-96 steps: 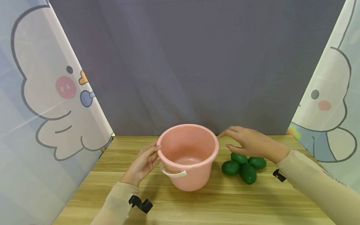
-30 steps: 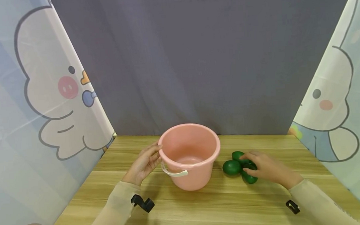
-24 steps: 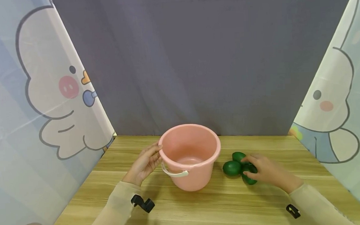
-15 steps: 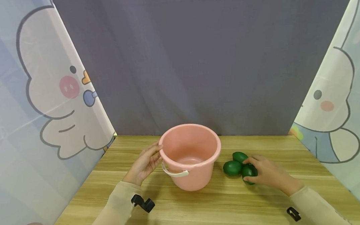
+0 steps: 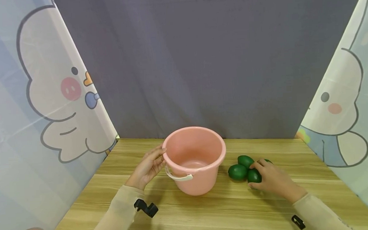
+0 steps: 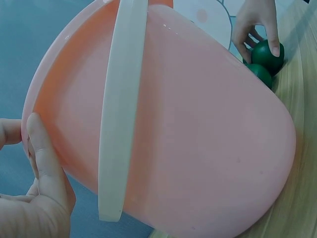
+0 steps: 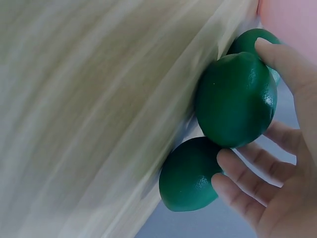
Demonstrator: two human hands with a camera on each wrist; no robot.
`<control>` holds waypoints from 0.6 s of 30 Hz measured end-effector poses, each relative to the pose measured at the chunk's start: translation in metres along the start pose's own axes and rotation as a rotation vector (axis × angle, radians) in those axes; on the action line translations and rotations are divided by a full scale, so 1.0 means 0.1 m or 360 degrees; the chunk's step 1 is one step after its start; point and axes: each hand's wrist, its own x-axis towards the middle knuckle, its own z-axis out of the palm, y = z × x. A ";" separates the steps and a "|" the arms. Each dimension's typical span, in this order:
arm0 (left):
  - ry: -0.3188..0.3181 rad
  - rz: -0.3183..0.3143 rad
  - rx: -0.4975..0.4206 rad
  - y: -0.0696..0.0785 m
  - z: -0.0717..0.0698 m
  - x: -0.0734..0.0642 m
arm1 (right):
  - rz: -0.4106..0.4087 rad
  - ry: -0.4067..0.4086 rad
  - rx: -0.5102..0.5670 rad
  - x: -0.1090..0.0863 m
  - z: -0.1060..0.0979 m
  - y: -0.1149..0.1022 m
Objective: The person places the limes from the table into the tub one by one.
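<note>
A pink bucket (image 5: 196, 183) with a white handle (image 6: 121, 114) stands upright on the wooden table. At its left rim my left hand (image 5: 147, 168) grips the edge, one finger lying along the outer wall in the left wrist view. To the bucket's right is a cluster of several smooth, dark green limes. My right hand (image 5: 271, 178) has its thumb and fingers around the front lime (image 7: 235, 99), which sits low at the table. Another lime (image 7: 190, 176) touches the lower fingertips. One more lime (image 5: 267, 161) is partly hidden behind the hand.
Two other limes, a left lime (image 5: 237, 172) and a back lime (image 5: 245, 160), lie between my right hand and the bucket. A dark grey curtain (image 5: 206, 66) hangs behind the wooden table (image 5: 207, 217). Cartoon-printed cloths (image 5: 61, 134) flank both sides.
My right hand has come down from beside the bucket's rim to the limes and closed around the front one. It has shifted slightly, uncovering the lime behind. My left hand stays at the rim.
</note>
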 end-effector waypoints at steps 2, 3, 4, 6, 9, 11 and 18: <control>-0.0007 0.0001 0.0004 0.00 0.00 0.00 | 0.0015 -0.0014 0.0005 0.00 0.00 0.00; -0.0013 0.0003 0.0004 0.00 0.00 0.00 | 0.0024 -0.0020 0.0006 0.00 0.01 0.00; -0.0016 0.0005 0.0004 0.00 0.00 0.00 | 0.0028 -0.0024 0.0008 0.00 0.01 0.00; -0.0024 0.0007 0.0001 -0.01 -0.01 0.01 | 0.0035 -0.0034 0.0013 -0.01 0.01 0.00; -0.0032 0.0007 -0.0007 -0.01 -0.01 0.01 | 0.0037 -0.0045 0.0026 -0.03 0.02 0.00; -0.0026 0.0005 -0.0007 -0.01 -0.01 0.01 | 0.0029 -0.0049 0.0032 -0.04 0.02 0.00; -0.0012 0.0008 0.0018 -0.01 -0.01 0.02 | 0.0038 -0.0097 0.0111 -0.06 0.00 0.00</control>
